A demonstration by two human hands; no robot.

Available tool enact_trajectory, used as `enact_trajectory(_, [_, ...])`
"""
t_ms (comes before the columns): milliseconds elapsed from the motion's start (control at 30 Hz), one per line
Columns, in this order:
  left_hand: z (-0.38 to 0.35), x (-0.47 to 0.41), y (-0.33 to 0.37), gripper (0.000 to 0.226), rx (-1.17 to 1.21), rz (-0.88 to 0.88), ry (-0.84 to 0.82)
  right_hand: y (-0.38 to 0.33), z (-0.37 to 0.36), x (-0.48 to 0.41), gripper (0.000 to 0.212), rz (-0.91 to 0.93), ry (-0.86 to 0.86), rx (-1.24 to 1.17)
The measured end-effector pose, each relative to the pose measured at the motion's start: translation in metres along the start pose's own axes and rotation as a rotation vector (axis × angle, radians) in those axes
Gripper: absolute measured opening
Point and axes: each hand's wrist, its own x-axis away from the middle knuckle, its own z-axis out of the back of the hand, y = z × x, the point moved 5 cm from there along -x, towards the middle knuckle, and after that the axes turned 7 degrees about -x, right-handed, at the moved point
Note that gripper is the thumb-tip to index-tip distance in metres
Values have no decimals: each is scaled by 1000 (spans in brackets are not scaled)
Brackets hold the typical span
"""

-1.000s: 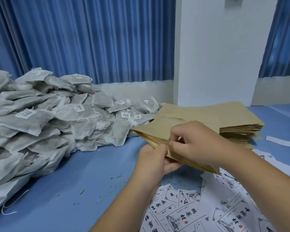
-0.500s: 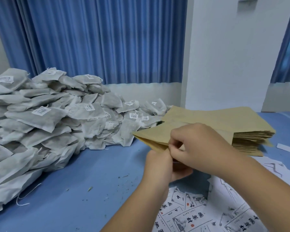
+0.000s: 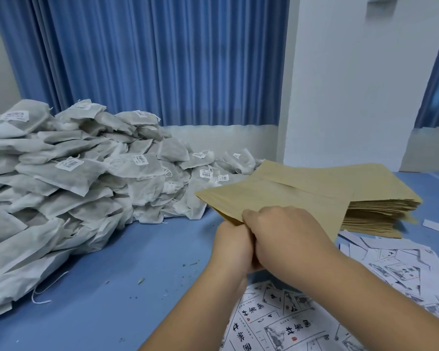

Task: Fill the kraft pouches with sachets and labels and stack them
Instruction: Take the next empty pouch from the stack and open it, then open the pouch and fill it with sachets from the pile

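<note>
I hold one kraft pouch (image 3: 269,196) above the blue table, its open edge facing me. My left hand (image 3: 232,245) grips the near edge from below. My right hand (image 3: 284,231) pinches the same edge from above, pressed close against the left. Behind the pouch lies a stack of flat kraft pouches (image 3: 375,211). A big heap of white sachets (image 3: 69,178) with small barcode stickers fills the left side. Printed paper labels (image 3: 287,323) are spread on the table under my forearms and to the right.
The blue table (image 3: 127,279) has bare room between the sachet heap and my arms, with small crumbs and a loose string (image 3: 45,290). A blue curtain and a white pillar (image 3: 352,79) stand behind the table.
My two hands have drawn closer together on the pouch's near edge, and the pouch has tilted flatter. The camera has shifted a little to the left.
</note>
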Motion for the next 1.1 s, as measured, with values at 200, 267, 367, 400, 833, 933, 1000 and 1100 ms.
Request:
enact_trajectory(200, [11,-5,13,27,-181,-161,99,-3,5,0,15,-6,9,-31])
enact_trajectory(267, [12,-7,9,24,-170,-116,89,3,18,0,11,-40,65,-44])
enact_trajectory(367, [13,-10,-7,16,-88,65,65,20,43,3,4,-100,236,-116])
enact_trajectory(400, [14,-12,-13,13,-40,117,65,28,50,6,11,-130,294,-162])
enact_trajectory(833, [9,-15,-2,32,245,-98,6,39,66,13,43,-184,402,-301])
enact_trajectory(933, [15,-14,4,32,213,-150,14,38,66,10,32,-197,371,-282])
enact_trajectory(1000, [20,-13,8,32,183,-187,23,34,65,5,26,-206,338,-282])
enact_trajectory(1100, [29,-10,16,24,141,-273,78,28,66,-9,23,-221,291,-296])
